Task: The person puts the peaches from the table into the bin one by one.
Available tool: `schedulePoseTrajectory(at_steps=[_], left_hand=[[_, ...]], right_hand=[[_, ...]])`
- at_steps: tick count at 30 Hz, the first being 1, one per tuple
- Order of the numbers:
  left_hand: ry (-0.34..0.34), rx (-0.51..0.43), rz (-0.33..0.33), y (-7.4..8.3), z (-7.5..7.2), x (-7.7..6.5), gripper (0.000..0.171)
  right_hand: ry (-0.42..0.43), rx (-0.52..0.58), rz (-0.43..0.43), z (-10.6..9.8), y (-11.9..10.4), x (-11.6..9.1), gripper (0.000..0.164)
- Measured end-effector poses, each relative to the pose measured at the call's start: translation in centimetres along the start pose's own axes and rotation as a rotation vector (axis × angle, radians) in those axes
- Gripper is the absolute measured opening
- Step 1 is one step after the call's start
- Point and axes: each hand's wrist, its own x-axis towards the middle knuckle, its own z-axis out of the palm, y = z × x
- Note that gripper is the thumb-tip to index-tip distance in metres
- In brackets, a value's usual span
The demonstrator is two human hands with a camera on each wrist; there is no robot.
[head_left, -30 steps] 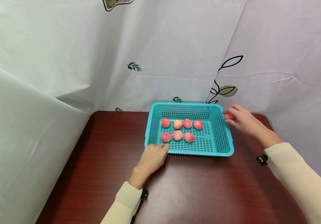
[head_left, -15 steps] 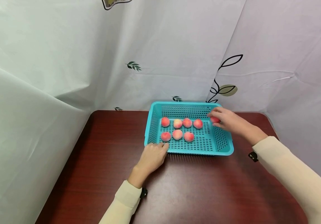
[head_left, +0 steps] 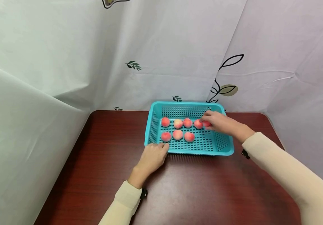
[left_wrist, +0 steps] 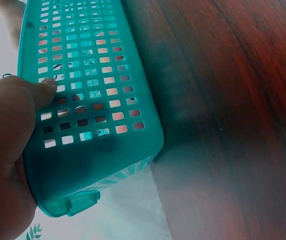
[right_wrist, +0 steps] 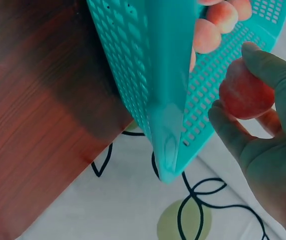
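A turquoise perforated plastic basket (head_left: 220,153) sits on the table with two rows of peaches inside. Three peaches make up the front row, among them a pinkish one (head_left: 177,134); several form the back row, whose rightmost peach (head_left: 198,124) is beside my right hand (head_left: 219,122). That hand pinches another red peach (right_wrist: 245,92) between thumb and fingers, within the basket's right part. My left hand (head_left: 153,156) grips the basket's front rim near the left corner. In the left wrist view its thumb (left_wrist: 45,92) presses the outer wall; its other fingers are mostly hidden.
The dark red wooden table (head_left: 108,150) extends in front of the basket and to both sides. Behind it, close to the basket's back wall, hangs a white cloth (head_left: 164,56) with leaf prints. More cloth hangs at left and right.
My right hand has carried the peach leftward, from beyond the basket's right rim to beside the back row. The left hand has stayed on the front rim.
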Motion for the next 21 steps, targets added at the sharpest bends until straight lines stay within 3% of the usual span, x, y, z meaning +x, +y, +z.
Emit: schedulePoseTrajectory(at_steps=[11,17,21], left_hand=[[0.061,0.022,0.012,0.0,-0.1,0.0,0.025],[0.052,0.012,0.005,0.0,0.1,0.0,0.024],[0.043,0.003,0.002,0.0,0.2,-0.1,0.023]], right_hand=[[-0.24,-0.035,0.044,1.9,-0.5,1.4,0.034],[-0.322,-0.053,0.035,2.0,-0.7,2.2,0.03],[-0.413,-0.017,0.091,1.9,-0.9,2.7,0.03]])
